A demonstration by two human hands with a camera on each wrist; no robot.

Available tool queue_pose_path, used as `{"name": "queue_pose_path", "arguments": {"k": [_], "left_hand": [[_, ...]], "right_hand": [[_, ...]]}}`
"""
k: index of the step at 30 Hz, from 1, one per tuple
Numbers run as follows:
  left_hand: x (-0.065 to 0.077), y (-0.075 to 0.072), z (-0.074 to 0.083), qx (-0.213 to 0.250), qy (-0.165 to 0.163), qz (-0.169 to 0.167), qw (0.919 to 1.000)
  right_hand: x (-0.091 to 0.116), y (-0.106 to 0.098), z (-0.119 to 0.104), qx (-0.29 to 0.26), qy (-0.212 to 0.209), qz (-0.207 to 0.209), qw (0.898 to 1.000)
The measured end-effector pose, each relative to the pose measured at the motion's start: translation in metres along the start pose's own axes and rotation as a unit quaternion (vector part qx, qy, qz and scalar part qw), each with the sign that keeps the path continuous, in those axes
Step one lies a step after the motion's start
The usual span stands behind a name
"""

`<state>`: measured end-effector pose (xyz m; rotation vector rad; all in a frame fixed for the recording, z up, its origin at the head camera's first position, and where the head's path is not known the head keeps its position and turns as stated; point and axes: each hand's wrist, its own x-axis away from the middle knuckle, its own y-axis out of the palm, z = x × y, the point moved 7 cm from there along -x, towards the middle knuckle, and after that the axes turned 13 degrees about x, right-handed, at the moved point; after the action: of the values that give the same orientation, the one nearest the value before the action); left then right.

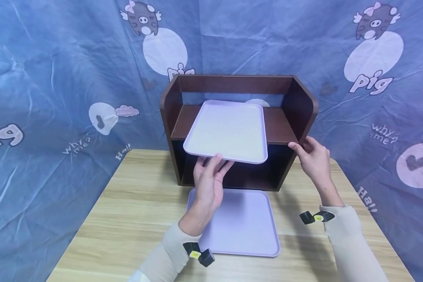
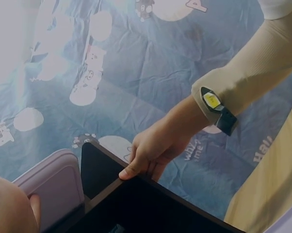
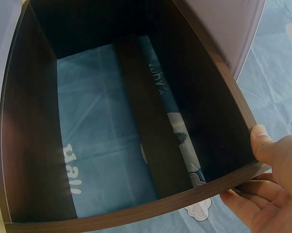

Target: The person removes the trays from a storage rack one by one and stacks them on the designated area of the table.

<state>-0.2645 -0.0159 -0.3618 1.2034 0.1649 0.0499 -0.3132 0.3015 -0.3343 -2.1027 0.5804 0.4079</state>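
Note:
My left hand [image 1: 209,184] grips the near edge of a pale lilac tray [image 1: 229,131], thumb on the rim and fingers beneath. That tray is raised in front of and partly over the middle shelf of a dark brown wooden shelf unit [image 1: 232,84]. On the unit's right side, my right hand [image 1: 315,158] pinches the side panel where the middle shelf meets it. The right wrist view shows its thumb [image 3: 263,143] on the panel's corner and the fingers outside. A second lilac tray [image 1: 241,227] lies flat on the table before the unit, partly hidden by the left forearm.
The unit stands on a light wood-grain table [image 1: 127,219], its open lower compartment [image 1: 246,174] facing me. Blue curtain cloth [image 1: 74,70] with pig prints hangs behind and at both sides.

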Motion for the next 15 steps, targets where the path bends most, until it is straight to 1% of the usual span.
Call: {"name": "queue_pose_path", "arguments": {"k": [7, 11, 15], "left_hand": [[-0.0006, -0.0048, 0.0012, -0.002, -0.005, 0.014, 0.9999], [-0.0002, -0.0044, 0.0036, 0.003, -0.001, 0.015, 0.9999], [0.0006, -0.0022, 0.0092, 0.002, 0.001, 0.012, 0.9999]], "right_hand": [[0.0008, 0.0007, 0.0004, -0.005, -0.001, -0.003, 1.000], [0.0007, -0.0004, -0.0008, -0.005, -0.006, 0.003, 1.000], [0.0005, -0.0016, -0.0001, -0.003, -0.003, 0.005, 1.000]]}}
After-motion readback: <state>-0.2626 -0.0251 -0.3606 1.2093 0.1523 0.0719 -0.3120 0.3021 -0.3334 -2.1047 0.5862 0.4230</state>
